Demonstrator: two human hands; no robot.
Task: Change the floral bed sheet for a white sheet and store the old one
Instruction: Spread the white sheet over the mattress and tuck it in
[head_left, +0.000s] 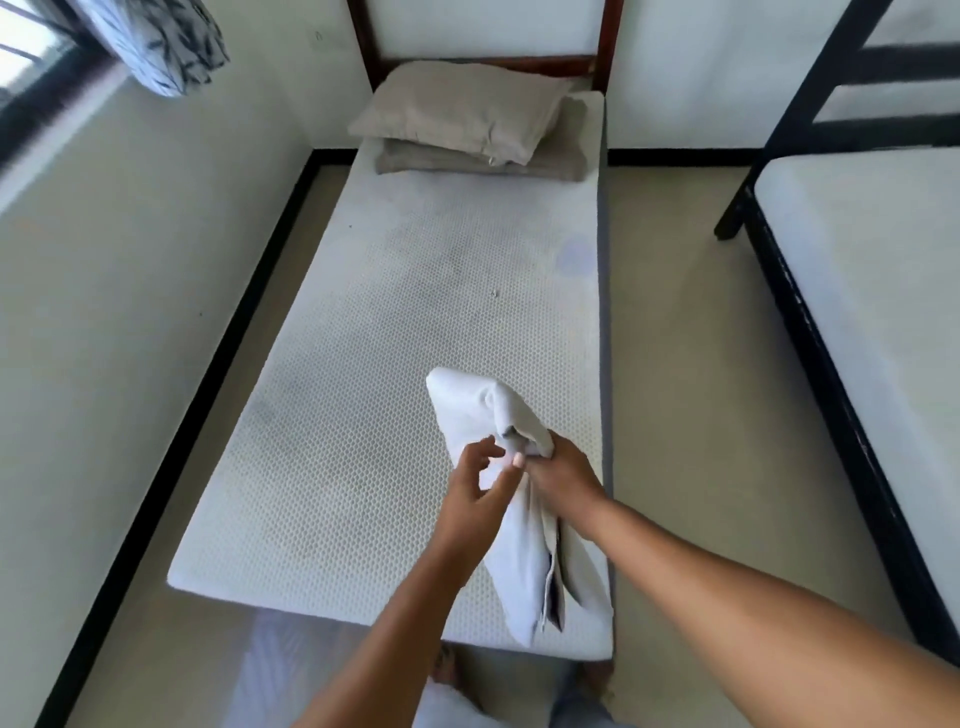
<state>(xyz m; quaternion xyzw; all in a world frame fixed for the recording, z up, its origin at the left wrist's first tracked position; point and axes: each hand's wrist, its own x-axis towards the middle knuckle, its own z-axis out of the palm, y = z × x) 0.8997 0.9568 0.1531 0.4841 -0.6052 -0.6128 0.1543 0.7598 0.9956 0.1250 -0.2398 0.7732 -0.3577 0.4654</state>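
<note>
Right hand (558, 475) grips folded white sheet (467, 405) over mattress (363, 338).

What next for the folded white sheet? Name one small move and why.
Probably catch a loose edge with the left hand and begin unfolding: the white sheet is folded up, gripped by the right hand over the bare mattress.

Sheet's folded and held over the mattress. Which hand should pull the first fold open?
Left. The left hand is free and right beside the sheet. The right hand grips it and probably serves better as the anchor.
</note>
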